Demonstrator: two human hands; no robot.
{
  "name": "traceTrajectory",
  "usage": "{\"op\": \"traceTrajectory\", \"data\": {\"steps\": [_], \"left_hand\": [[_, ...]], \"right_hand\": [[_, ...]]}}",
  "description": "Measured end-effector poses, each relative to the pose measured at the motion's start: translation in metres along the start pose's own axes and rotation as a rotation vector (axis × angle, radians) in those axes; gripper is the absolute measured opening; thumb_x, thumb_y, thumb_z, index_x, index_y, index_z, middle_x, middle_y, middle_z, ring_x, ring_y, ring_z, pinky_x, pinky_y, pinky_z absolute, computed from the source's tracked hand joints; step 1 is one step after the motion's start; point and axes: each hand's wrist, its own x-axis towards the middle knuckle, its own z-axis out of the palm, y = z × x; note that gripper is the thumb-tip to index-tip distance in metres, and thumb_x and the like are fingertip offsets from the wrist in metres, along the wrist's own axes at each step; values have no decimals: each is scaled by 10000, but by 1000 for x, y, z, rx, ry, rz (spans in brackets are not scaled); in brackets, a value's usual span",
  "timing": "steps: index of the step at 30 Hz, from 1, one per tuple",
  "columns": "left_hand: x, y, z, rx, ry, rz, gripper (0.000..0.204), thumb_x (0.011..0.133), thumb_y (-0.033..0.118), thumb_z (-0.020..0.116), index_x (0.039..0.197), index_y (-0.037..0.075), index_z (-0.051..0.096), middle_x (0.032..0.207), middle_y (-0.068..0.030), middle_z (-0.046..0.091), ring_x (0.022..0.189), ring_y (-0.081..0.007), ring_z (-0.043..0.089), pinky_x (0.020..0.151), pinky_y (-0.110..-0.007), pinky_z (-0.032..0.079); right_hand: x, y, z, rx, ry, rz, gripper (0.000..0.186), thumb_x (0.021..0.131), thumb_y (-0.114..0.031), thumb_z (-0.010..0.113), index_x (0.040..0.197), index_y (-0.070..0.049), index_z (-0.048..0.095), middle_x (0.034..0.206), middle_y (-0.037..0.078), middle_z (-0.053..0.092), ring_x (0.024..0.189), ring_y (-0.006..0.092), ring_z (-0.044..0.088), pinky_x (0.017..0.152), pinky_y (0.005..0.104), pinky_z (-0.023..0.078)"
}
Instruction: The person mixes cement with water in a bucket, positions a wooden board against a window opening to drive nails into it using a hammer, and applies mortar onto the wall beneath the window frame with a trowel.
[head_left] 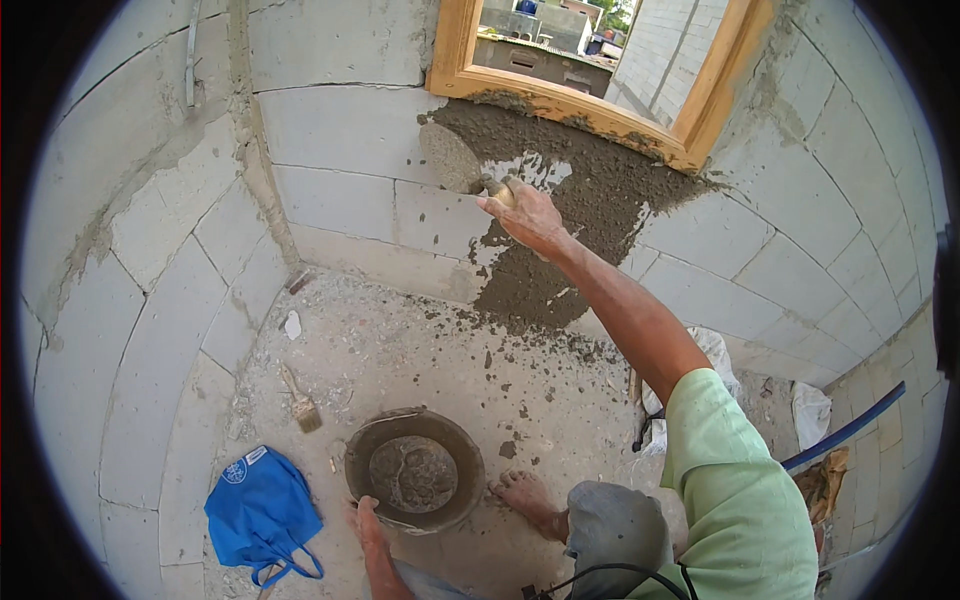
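Observation:
My right hand is wrapped round the handle of a trowel. Its rounded, mortar-smeared blade lies against the block wall, at the left edge of a patch of wet grey mortar below the window. On the floor in front of me stands a dark bucket with wet mortar in its bottom. My left hand is at the bucket's near left rim, its fingers closed on the edge and partly hidden.
A wooden window frame sits above the mortar. A paintbrush and a blue bag lie left of the bucket. My bare foot is right of it. Mortar crumbs dot the floor. A blue pipe and white sacks are at right.

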Motion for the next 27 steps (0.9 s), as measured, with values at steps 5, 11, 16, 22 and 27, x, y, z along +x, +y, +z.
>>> {"op": "traceTrajectory", "data": {"steps": [5,11,16,22,27], "left_hand": [[-3,4,0,-14,-40,2,309,664,66,542,967,25,496,905,-63,523,818,-171,480,773,-293,406],[5,-9,-4,-50,-33,-25,385,657,74,544,1032,0,494,945,-84,541,854,-194,502,807,-303,411],[24,-33,-17,-17,-77,-29,353,660,77,538,1003,1,502,947,-86,545,845,-196,498,795,-308,415],[36,-52,-25,-9,-27,-56,288,666,77,536,945,18,494,902,-65,526,809,-183,479,762,-308,415],[33,-45,-17,-44,-31,-55,247,675,74,539,912,38,481,879,-54,510,795,-172,475,739,-301,409]], "right_hand": [[4,8,-3,238,-50,5,568,852,-538,612,913,26,606,803,176,632,753,276,648,670,412,509],[-12,31,-42,406,-71,120,539,850,-522,630,860,15,591,696,115,582,589,172,604,537,346,496],[-51,61,-74,386,32,178,541,855,-524,623,833,12,557,667,101,552,552,159,574,508,334,478],[-75,71,-70,52,101,135,531,856,-513,630,790,4,531,715,141,572,674,227,588,627,400,463],[-32,40,-44,-5,93,-17,545,850,-514,622,857,27,565,811,199,617,774,319,621,708,443,463]]}}
